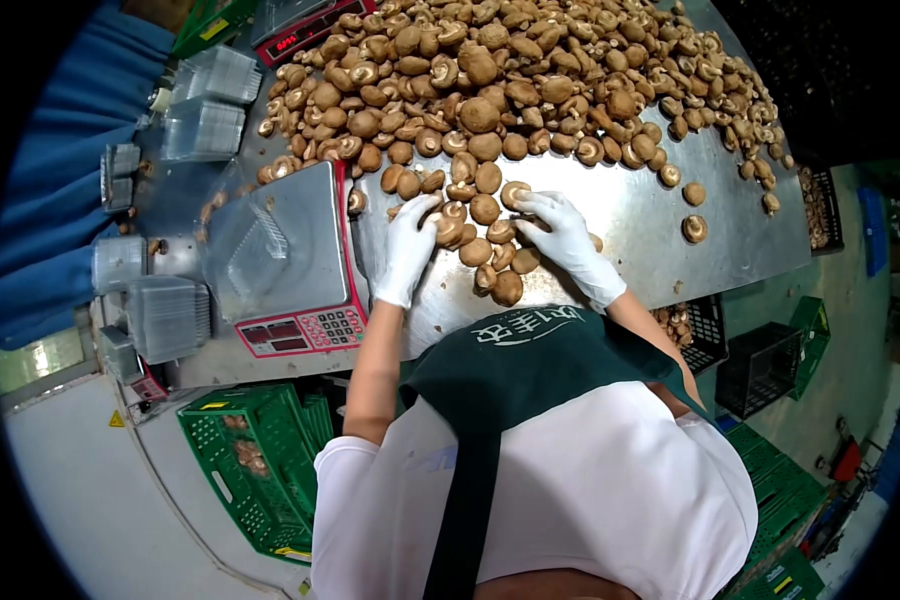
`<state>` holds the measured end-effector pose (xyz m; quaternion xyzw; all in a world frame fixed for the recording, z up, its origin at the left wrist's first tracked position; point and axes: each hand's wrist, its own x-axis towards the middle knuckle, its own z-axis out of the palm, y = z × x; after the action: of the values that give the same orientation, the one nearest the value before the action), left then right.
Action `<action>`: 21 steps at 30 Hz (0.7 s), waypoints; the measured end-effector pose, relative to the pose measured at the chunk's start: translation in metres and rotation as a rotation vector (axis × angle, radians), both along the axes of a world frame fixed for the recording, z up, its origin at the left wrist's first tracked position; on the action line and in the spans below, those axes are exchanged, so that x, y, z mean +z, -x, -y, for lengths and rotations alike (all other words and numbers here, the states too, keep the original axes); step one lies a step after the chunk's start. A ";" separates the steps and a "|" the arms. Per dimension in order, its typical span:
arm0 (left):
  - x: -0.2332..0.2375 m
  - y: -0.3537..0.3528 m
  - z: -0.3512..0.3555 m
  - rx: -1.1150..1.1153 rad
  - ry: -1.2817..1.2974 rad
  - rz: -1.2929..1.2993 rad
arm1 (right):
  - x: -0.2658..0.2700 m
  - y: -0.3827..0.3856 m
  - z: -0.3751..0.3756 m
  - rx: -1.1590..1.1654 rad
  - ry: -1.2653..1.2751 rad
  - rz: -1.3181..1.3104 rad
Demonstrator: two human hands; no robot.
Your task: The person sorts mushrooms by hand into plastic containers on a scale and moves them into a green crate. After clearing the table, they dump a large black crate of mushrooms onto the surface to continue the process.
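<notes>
Mushrooms (507, 288) loose by the desk (650, 230) edge
My left hand (405, 250) and right hand (567, 238) lie fingers apart on the near mushrooms, gripping none — a hasty sweep could roll some off.

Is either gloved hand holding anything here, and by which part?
Unclear: white-gloved left hand and right hand lie on loose brown round mushrooms on the steel table, fingertips touching caps; no closed grip shows.

Bare steel table (650, 235), 3 o'clock — open passage; mushroom heap (510, 80) blocks 12 o'clock, scale (285, 250) blocks 9 o'clock.
</notes>
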<state>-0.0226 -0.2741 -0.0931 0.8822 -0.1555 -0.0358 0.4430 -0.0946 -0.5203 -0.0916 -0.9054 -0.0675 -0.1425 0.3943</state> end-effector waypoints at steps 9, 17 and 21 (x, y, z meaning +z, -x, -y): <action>-0.006 0.068 -0.019 0.124 0.087 0.249 | 0.000 -0.062 -0.082 0.278 0.697 0.298; -0.018 0.087 -0.020 0.111 0.100 0.267 | -0.009 -0.065 -0.075 0.216 -0.064 -0.174; -0.013 0.072 -0.029 0.271 0.042 0.324 | 0.009 -0.060 -0.043 0.082 -0.726 -0.621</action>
<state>-0.0944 -0.2448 -0.1059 0.8798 -0.1052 0.1698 0.4314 -0.0349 -0.4770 -0.0824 -0.7056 0.0719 0.1359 0.6917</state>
